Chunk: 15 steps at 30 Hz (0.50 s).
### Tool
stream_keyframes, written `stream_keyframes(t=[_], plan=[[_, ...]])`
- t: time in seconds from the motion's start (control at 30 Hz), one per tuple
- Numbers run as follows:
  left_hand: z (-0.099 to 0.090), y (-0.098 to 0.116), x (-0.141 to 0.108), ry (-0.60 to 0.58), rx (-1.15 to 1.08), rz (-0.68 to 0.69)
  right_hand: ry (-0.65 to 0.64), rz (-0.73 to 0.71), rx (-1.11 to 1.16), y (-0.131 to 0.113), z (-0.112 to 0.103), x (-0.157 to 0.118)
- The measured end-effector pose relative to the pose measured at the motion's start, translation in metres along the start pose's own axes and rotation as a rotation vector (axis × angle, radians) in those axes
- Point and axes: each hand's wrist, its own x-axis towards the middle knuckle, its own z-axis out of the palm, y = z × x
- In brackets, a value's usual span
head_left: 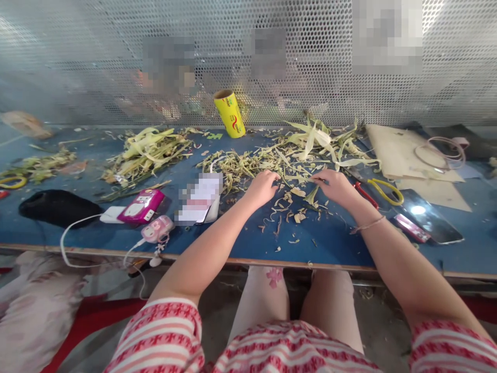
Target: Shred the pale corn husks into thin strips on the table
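My left hand (264,187) is closed in a pinch at the near edge of a heap of dried plant pieces (256,160). To its right, my right hand (334,187) is also pinched, palm down, fingertips pointing left. A thin pale strip of dried plant (297,179) runs between the two sets of fingertips. Its ends are hidden by my fingers. Beneath my right fingertips a green leafy piece (311,197) hangs or lies; I cannot tell which. Behind my hands are long pale husk-like leaves (310,139). Small scraps (298,216) lie scattered on the blue table.
A yellow cardboard tube (230,114) stands before the perforated metal screen (116,93). Left are another leaf pile (149,150), a phone (200,199), a magenta device (142,205) and a black pouch (58,207). Right are yellow-handled scissors (388,190), red-handled pliers (365,195), a dark phone (430,217) and cardboard (404,150).
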Motion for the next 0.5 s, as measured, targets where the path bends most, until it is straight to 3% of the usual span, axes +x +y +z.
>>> stream_keyframes(t=[0.17, 0.27, 0.4, 0.5], plan=[[0.002, -0.007, 0.003, 0.092, -0.076, -0.039, 0.107, 0.097, -0.005, -0.001, -0.006, -0.001], [0.0, -0.013, 0.006, 0.261, -0.195, -0.103, 0.18, 0.137, 0.006, -0.001, -0.01, -0.003], [-0.007, -0.021, 0.01, 0.535, -0.343, -0.215, 0.174, 0.092, -0.032, -0.004, -0.013, -0.002], [-0.01, -0.022, 0.011, 0.581, -0.376, -0.269, 0.153, 0.058, -0.044, -0.005, -0.011, -0.001]])
